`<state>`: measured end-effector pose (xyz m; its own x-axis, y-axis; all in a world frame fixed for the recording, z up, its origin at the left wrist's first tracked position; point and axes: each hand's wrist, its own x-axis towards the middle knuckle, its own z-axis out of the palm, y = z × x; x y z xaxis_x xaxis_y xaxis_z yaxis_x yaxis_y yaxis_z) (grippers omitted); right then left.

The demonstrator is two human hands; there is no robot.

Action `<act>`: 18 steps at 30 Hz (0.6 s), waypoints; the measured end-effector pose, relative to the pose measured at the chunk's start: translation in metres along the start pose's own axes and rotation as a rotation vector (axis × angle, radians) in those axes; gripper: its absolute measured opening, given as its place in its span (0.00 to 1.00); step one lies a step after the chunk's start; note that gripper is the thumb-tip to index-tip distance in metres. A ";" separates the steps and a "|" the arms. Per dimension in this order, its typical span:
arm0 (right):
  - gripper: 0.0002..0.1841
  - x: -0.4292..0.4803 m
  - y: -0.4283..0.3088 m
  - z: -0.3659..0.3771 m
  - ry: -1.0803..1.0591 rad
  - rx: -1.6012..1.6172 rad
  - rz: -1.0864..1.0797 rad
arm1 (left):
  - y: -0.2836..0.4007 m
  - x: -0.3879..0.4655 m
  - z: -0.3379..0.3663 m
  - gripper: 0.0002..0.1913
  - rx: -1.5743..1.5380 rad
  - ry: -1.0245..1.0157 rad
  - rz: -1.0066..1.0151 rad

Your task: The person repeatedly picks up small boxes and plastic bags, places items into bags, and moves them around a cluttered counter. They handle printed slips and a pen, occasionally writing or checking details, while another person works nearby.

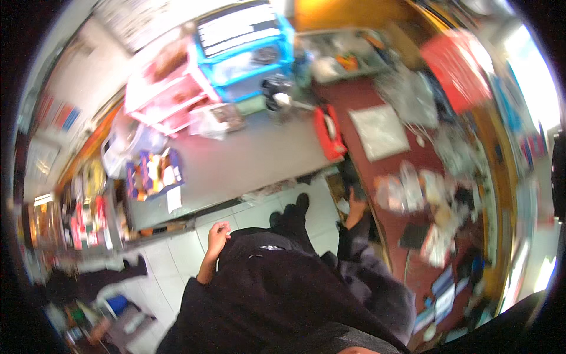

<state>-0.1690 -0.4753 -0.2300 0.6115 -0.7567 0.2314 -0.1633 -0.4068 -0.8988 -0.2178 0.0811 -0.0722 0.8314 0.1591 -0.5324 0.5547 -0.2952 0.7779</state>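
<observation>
My left hand [219, 235] hangs over the white tiled floor [170, 261], beside my dark clothing. Its fingers are loosely bent, and I see nothing in them. My right hand [356, 209] reaches down by the side of the maroon-topped counter [353, 98], close to an open wooden compartment [337, 188]. A dark object [352, 175] lies just beyond its fingers; blur hides whether the hand grips it. On the grey tabletop [261, 148] ahead, a red item with a pale middle [328, 132] sits at the right end. A white flat packet [380, 132] rests on the maroon counter.
Blue [245, 73] and pink [170, 95] plastic racks stand behind the grey tabletop. A purple box of small items [154, 175] sits at its left. Plastic bags [402, 190] crowd the maroon counter. At lower left, another person's dark-clad leg [106, 276] extends over the floor.
</observation>
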 end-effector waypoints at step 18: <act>0.21 0.075 -0.299 0.137 -2.095 -0.151 -0.060 | 0.099 0.110 0.014 0.08 -0.408 0.512 0.278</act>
<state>0.0323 -0.3404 0.0048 0.3502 0.7848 -0.5113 -0.0954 -0.5132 -0.8530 -0.0719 0.0566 -0.0584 0.7994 0.5817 -0.1503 0.2049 -0.0288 0.9784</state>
